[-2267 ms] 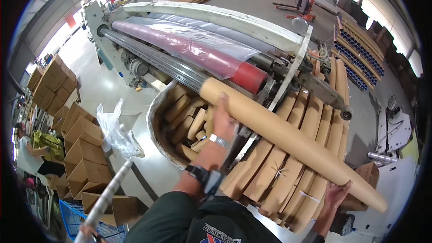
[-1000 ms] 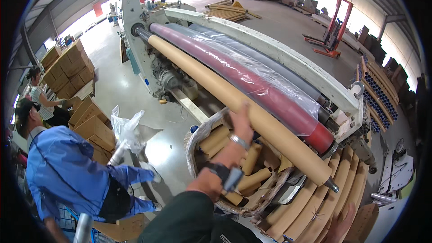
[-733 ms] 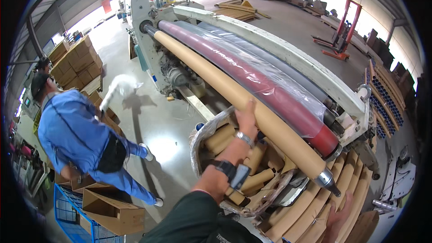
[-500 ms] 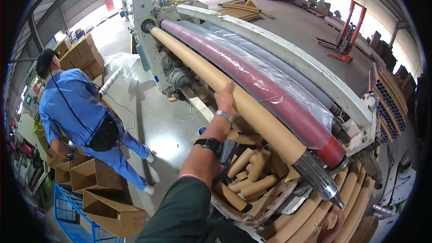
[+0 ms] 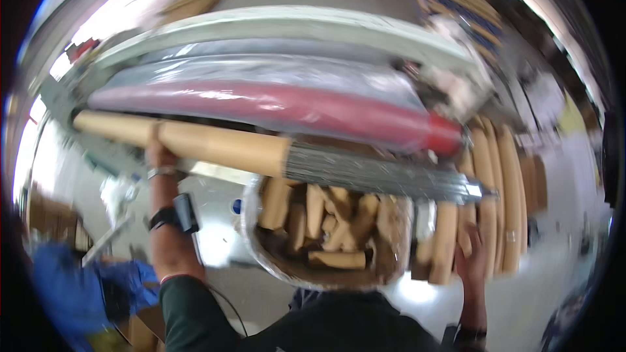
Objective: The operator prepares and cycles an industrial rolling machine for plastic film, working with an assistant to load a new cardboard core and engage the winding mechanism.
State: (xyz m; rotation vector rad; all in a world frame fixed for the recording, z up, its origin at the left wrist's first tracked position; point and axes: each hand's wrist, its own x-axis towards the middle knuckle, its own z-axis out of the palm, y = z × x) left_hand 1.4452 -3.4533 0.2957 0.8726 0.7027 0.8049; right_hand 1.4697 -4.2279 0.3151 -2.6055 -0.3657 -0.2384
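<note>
A tan cardboard tube sits around a dark grooved metal shaft. The shaft's right part is bare and ends in a shiny tip. My left hand is closed on the tube towards its left, fingers partly hidden by it. Behind it runs a long red roll under clear plastic film. My right hand lies at the right with its fingers around a long cardboard tube, among several side by side. Motion blurs the view, so its fingers are not sharp.
Below the shaft stands a plastic-lined bin of short tube pieces. A pale machine beam runs behind the rolls. A person in blue is at the lower left, near a cardboard box. More tubes lie stacked at the far right.
The view has swung to the right. The tube under my left hand has slid left along the shaft, baring much more metal. My right hand stays by the long tubes.
</note>
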